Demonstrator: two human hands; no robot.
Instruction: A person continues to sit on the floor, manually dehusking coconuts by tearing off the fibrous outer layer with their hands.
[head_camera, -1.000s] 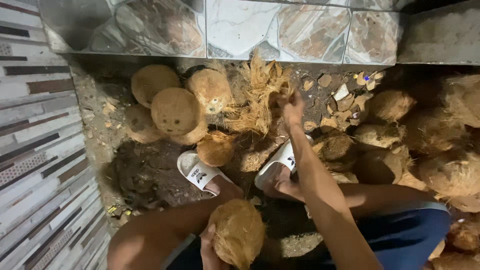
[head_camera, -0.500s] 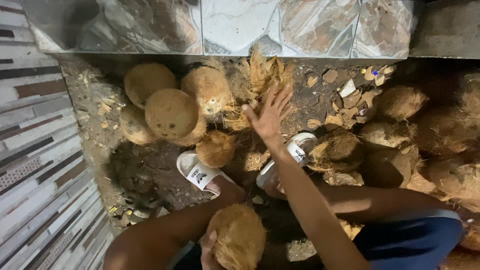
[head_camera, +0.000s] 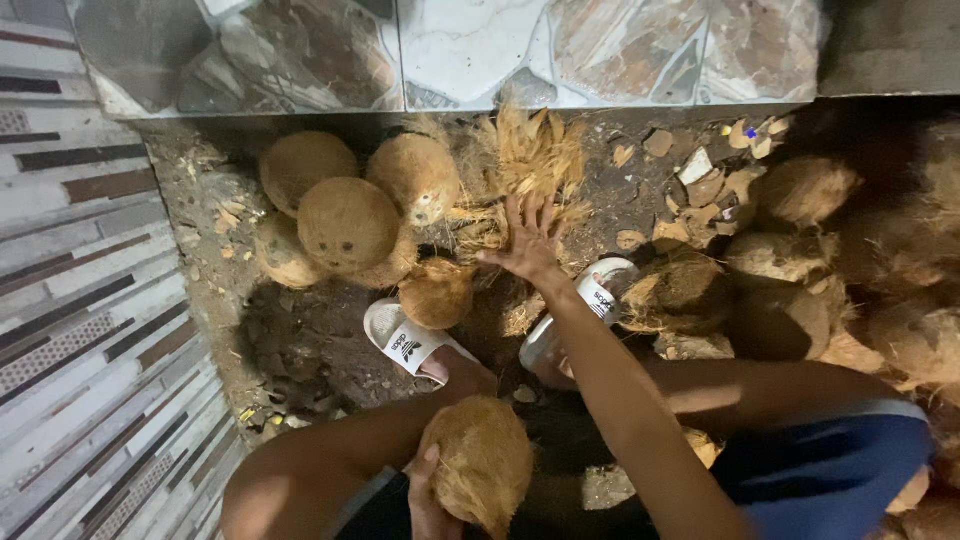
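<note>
Dirt floor underfoot, dark and littered with fibre, hemmed by a stone-patterned tile wall along the top and striped tiles down the left. We're looking straight down at someone squatting, blue shorts at the lower right, both feet in white slide sandals: one sandal left of centre, the other just right of it.

Left hand is low in the picture, fingers wrapped around a husked coconut, fuzzy and tan, held close against the body between the knees. Only the thumb and a bit of palm show; the rest sits behind the nut.

Right hand is out front at arm's length, fingers spread wide, palm down, nothing in it, hovering over a heap of torn husk fibre that bristles up against the wall. Whether the fingertips touch the fibre, I can't tell.

Left of that hand, a cluster of peeled coconuts sits stacked together near the wall, round and pale brown, with a smaller one lying just beside the toe of the left sandal. Off to the right, a pile of unhusked coconuts in shadow, with husk chips scattered on the ground above them.
</note>
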